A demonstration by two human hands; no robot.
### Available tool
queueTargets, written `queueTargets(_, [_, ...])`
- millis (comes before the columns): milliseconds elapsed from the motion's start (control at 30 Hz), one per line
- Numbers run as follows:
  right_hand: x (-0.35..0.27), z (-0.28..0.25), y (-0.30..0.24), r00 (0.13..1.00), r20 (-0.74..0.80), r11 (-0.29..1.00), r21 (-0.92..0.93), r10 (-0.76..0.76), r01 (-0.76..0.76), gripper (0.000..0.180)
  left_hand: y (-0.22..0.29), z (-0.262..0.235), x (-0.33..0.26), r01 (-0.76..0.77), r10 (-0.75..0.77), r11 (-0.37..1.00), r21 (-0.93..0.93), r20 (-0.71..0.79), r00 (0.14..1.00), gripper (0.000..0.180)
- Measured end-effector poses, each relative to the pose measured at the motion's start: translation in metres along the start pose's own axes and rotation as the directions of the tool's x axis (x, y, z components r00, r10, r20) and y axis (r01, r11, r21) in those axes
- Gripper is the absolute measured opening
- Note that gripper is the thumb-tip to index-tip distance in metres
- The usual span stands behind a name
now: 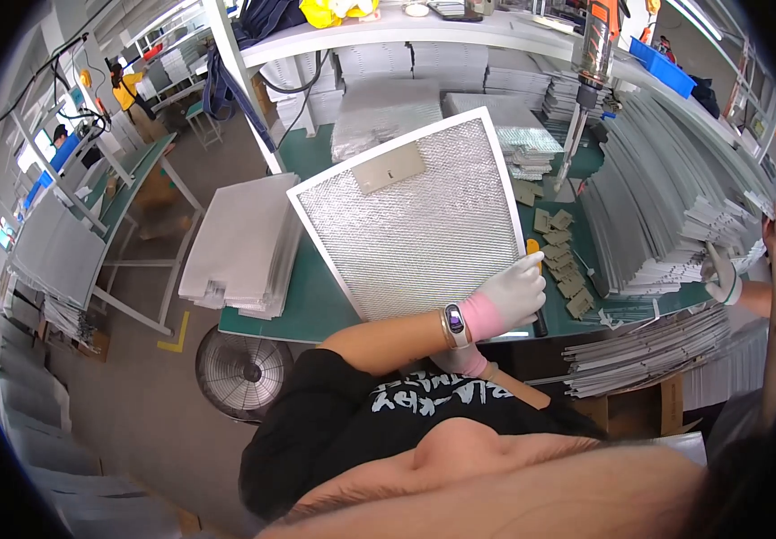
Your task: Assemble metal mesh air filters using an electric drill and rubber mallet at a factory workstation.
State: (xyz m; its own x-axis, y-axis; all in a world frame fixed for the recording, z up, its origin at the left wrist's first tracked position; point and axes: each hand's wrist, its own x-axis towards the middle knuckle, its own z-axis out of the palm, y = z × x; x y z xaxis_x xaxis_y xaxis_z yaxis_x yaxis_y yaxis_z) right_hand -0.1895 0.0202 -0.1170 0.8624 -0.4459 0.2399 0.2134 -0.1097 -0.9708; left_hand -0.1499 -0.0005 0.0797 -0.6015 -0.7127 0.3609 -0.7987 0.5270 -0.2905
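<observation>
A white-framed metal mesh filter panel [415, 216] lies tilted over the green table in front of me, with a beige plate [390, 169] at its upper edge. My left hand [506, 295], in a white glove with a pink cuff, reaches across to the panel's lower right corner. Its fingers close around the middle of a tool with a yellow end and black handle [540, 322]; the tool's exact kind is hidden. Beneath the left forearm, my gloved right hand [461, 359] is near the panel's lower edge, its fingers mostly hidden.
Stacked panels [242, 242] stand left, and a large fanned stack [666, 198] right, where another person's gloved hand [723, 277] touches it. Several beige plates [567, 269] lie on the table [316, 305]. A power screwdriver [596, 54] hangs above; a fan [244, 373] stands below.
</observation>
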Motion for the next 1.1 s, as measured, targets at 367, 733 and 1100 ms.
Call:
queueTargets(367, [0.039,-0.072,-0.090,0.829,-0.281,0.818,-0.482,-0.484,0.314,0.044,-0.051,-0.071,-0.054,0.157,-0.292,0.939,-0.307,-0.467,0.835,0.057])
queueTargets(733, [0.049,-0.084,-0.177,0.589,0.060,0.028,-0.990,-0.806,0.139,0.030,-0.057,-0.017,-0.120,0.201,-0.430,0.889,-0.411,-0.601,0.674,0.100])
queueTargets(1100, [0.048,-0.097,-0.153,0.580,0.160,-0.017,-0.970,-0.798,0.244,0.022,-0.023,-0.015,-0.122,-0.261,-0.945,-0.053,-0.964,-0.036,0.326,0.070])
